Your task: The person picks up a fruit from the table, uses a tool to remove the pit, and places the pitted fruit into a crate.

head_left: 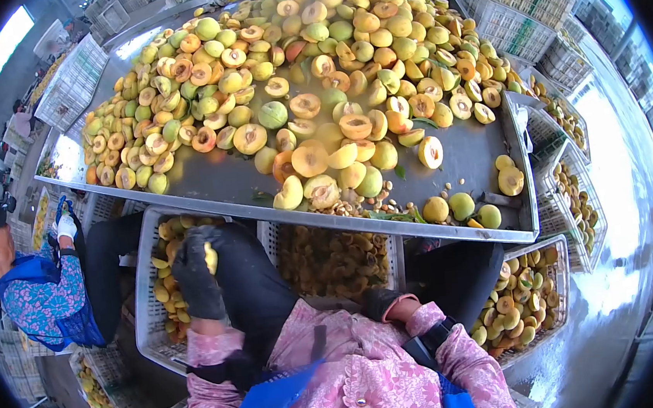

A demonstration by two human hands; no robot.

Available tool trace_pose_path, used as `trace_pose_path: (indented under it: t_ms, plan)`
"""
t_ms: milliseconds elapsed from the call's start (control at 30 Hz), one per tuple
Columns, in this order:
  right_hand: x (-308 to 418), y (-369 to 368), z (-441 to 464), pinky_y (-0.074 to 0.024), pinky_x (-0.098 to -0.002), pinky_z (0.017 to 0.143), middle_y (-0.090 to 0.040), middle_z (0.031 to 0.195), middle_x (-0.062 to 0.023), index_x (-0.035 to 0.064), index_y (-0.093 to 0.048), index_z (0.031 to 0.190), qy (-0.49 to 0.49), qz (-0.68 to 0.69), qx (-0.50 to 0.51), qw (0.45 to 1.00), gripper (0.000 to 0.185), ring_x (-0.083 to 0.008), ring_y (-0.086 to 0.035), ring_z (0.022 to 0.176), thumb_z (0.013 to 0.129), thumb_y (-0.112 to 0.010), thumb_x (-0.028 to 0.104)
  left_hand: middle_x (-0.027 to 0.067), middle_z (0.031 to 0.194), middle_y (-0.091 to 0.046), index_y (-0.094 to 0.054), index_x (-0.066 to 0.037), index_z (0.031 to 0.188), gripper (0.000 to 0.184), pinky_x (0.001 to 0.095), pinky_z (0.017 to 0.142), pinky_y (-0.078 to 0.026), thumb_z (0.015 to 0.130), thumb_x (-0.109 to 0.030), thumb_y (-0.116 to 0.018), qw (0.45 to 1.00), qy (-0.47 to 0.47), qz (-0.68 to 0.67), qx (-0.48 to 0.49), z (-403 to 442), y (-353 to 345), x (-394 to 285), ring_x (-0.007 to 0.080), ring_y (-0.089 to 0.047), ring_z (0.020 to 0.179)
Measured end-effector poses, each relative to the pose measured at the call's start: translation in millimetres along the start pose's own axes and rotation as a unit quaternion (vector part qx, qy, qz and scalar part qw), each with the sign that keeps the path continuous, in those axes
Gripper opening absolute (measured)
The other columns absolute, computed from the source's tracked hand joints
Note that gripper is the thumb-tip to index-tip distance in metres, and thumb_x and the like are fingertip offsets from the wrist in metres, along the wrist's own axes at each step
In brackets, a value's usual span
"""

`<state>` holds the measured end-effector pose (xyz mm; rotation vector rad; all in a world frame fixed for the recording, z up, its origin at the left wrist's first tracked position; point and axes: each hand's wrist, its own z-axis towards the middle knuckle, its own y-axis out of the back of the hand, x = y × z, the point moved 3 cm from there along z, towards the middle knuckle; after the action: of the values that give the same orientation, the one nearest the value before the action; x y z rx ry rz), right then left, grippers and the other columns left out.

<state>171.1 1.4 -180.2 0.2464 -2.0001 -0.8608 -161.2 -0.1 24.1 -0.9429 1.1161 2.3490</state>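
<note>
My left hand (197, 281), in a dark glove, is over the crate at my left knee. Its fingers are closed on a yellow peach piece (210, 258), seen edge-on. My right hand (386, 303), also in a dark glove, is low near my lap, by the front edge of the middle crate; its fingers are hidden and I cannot make out anything in it. Ahead of both hands, a metal table (448, 178) bears a large heap of halved and whole peaches (311, 159). Loose pits (377, 202) lie near its front edge.
Beneath the table edge stand a left crate (148, 297) of peach pieces and a middle crate (398, 264) of darker scraps. Another crate (561, 261) of peach halves is at my right. A person in blue (46, 283) sits at left. Stacked crates (513, 24) stand behind.
</note>
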Motion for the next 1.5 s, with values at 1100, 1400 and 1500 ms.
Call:
trace_pose_path:
  t_ms: [1100, 1400, 1500]
  plan:
    - [36, 69, -37, -0.0424, -0.0332, 0.055, -0.054, 0.071, -0.0063, 0.0033, -0.053, 0.094, -0.223, 0.311, -0.217, 0.898, 0.024, -0.0159, -0.049, 0.060, 0.082, -0.063, 0.022, 0.0226, 0.119, -0.054, -0.044, 0.001, 0.126, 0.081, 0.0382, 0.092, -0.042, 0.069, -0.049, -0.072, 0.891, 0.130, 0.127, 0.417, 73, -159, -51, 0.0330, -0.054, 0.109]
    - [58, 101, -57, -0.0416, -0.0262, 0.047, -0.053, 0.071, -0.0004, 0.0044, -0.051, 0.101, -0.163, 0.444, -0.299, 0.829, 0.022, -0.0091, -0.049, 0.054, 0.084, -0.061, 0.015, 0.0039, 0.090, -0.064, -0.062, 0.001, 0.103, 0.034, 0.0247, 0.072, -0.048, 0.078, -0.021, -0.070, 0.830, 0.232, -0.332, 0.384, 54, -156, -69, 0.0107, -0.060, 0.080]
    - [86, 133, -69, -0.0402, -0.0221, 0.045, -0.052, 0.071, 0.0016, 0.0058, -0.050, 0.103, -0.138, 0.610, -0.259, 0.736, 0.023, -0.0063, -0.048, 0.054, 0.084, -0.061, 0.012, 0.0047, 0.093, -0.064, -0.061, 0.000, 0.104, 0.029, 0.0250, 0.075, -0.048, 0.080, -0.015, -0.067, 0.791, 0.280, -0.437, 0.324, 31, -143, -91, 0.0115, -0.060, 0.082]
